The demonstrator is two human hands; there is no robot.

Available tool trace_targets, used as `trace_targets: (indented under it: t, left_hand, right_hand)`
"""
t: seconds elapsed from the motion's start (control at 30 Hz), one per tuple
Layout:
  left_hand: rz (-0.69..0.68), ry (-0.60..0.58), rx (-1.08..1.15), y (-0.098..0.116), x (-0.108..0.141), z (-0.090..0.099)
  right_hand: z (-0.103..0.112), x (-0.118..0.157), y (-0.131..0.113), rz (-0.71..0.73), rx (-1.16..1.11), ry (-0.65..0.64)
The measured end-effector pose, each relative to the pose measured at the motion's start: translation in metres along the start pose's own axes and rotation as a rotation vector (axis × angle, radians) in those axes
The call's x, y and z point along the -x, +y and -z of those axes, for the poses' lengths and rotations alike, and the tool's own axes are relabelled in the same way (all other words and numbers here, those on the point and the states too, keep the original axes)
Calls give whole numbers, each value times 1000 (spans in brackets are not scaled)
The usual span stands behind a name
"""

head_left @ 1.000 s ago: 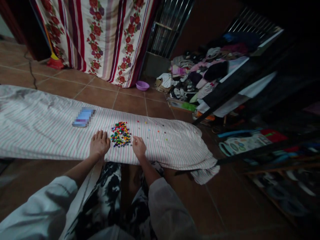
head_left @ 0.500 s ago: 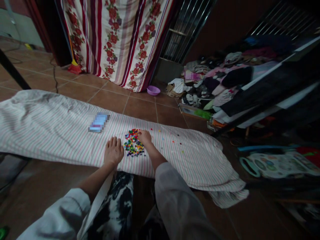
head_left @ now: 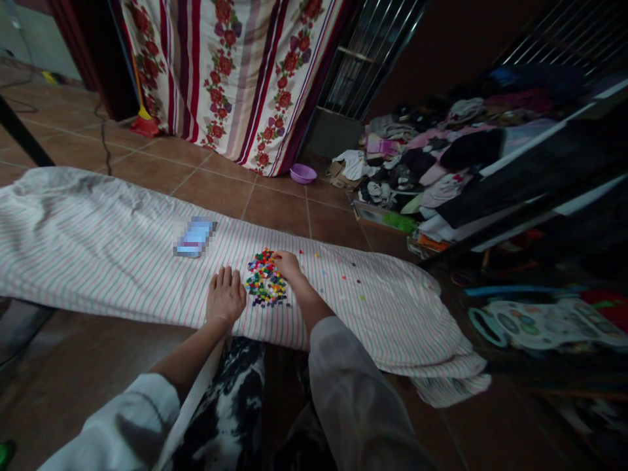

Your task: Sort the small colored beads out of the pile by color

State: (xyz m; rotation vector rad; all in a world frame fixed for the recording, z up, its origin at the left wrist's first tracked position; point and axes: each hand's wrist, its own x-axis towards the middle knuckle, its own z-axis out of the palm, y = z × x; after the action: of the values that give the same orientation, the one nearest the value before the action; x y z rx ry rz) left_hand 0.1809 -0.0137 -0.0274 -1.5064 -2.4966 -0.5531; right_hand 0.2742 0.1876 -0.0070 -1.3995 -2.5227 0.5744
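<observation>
A pile of small coloured pieces, like tiny tiles or beads, lies on a striped cloth over a long bench-like surface. At the pile's upper right edge is my right hand, fingers drawn together at the pieces; what they pinch, if anything, is too small to make out. My left hand lies flat on the cloth just left of the pile, fingers stretched out, holding nothing. Several single pieces are spread apart on the cloth to the right of my right hand.
A phone-like device, blurred out, lies on the cloth beyond my left hand. On the tiled floor behind are a purple basin, a red broom and a floral curtain. A clothes heap fills the back right.
The view has shifted slightly. My right hand stays at the pile's upper right edge with its fingers together; my left hand still rests flat. No piece has visibly been moved away.
</observation>
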Motion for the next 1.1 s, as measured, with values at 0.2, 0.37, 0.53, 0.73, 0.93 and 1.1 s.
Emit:
trace_targets:
  t: [0.2, 0.37, 0.53, 0.73, 0.93, 1.1]
  left_hand:
    - [-7, 17, -21, -1, 1, -4]
    - [-13, 22, -49, -2, 1, -5]
    - [-22, 17, -65, -1, 0, -1]
    - [-28, 20, -75, 0, 0, 1]
    - [-39, 39, -87, 0, 1, -1]
    - [-48, 42, -92, -2, 1, -2]
  right_hand:
    - [-1, 4, 10, 44, -78, 39]
    - [3, 4, 7, 209, -14, -32]
    - [5, 4, -2, 213, 93, -88]
    - [5, 5, -13, 120, 87, -86]
    - [7, 17, -21, 80, 102, -24]
    - [8, 26, -24, 149, 86, 77]
